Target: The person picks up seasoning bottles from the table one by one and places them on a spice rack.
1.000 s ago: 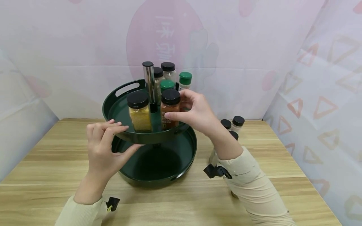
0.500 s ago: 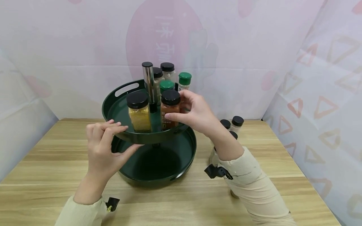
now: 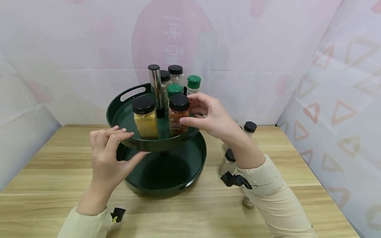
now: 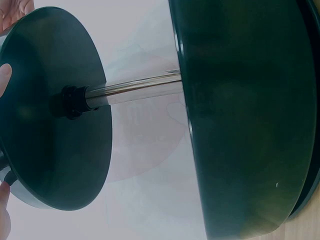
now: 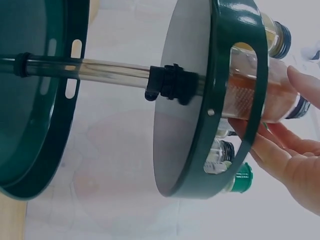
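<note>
A dark green two-tier rack stands on the table, its upper tray [image 3: 160, 145] on a shiny post [image 3: 155, 84] above the lower tray [image 3: 162, 172]. My left hand [image 3: 105, 157] pinches the upper tray's front-left rim, thumb underneath and fingers on top. A black-lidded jar of red pepper powder [image 3: 176, 122] stands upright at that tray's front right. Around its right side is my right hand [image 3: 212, 119], thumb in front and fingers partly hidden behind; in the right wrist view the thumb [image 5: 306, 85] and fingers [image 5: 272, 155] look loose. A yellow spice jar [image 3: 146, 125] stands left of it.
Behind the post on the upper tray are black-lidded jars [image 3: 176, 74] and green-capped bottles [image 3: 194, 84]. More jars [image 3: 228, 162] stand on the wooden table [image 3: 208, 215] at right, partly hidden by my right forearm. Printed cloth [image 3: 98, 39] hangs behind.
My right hand has slid slightly right, its thumb drawing back across the red pepper jar and uncovering the label. The jar stays in place. My left hand keeps its hold on the rim.
</note>
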{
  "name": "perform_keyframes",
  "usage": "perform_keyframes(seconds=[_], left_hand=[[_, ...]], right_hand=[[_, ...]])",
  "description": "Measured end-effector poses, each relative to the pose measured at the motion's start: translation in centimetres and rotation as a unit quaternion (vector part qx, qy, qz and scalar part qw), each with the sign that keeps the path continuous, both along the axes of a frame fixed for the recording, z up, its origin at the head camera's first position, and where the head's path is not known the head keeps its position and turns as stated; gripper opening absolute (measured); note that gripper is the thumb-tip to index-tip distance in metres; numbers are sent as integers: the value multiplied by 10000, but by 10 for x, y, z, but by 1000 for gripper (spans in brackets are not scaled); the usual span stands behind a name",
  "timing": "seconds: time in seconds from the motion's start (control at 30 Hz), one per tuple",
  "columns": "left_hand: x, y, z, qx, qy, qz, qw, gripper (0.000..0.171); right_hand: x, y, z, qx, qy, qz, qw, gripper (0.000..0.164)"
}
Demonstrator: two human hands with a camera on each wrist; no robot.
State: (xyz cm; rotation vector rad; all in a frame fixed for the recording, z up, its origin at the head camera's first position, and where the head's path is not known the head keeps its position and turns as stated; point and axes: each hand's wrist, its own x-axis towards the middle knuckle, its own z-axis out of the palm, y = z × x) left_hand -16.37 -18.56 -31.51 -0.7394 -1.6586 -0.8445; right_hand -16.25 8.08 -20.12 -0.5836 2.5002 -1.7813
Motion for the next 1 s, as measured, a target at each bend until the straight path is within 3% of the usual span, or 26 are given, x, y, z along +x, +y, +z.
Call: perform_keyframes(seconds=[0.23, 0.4, 0.73, 0.87, 1.0], left_hand=[[-1, 0, -1, -10, -28, 15, 10000, 64], [-1, -1, -1, -1, -19, 6, 10000, 65], [0, -3, -1, 13, -28, 7, 10000, 66], [1, -5, 1, -20, -45, 47, 10000, 67], [2, -7, 3, -68, -66, 104, 9999, 67]], right_hand=[[5, 17, 2, -8, 200, 13, 9998, 49], [10, 39, 1, 170, 213, -254, 9993, 48], [40, 95, 3, 14, 653, -714, 9953, 37], [53, 119, -7, -59, 902, -631, 9939, 36], [64, 143, -23, -15, 1117, -210, 9935, 38]])
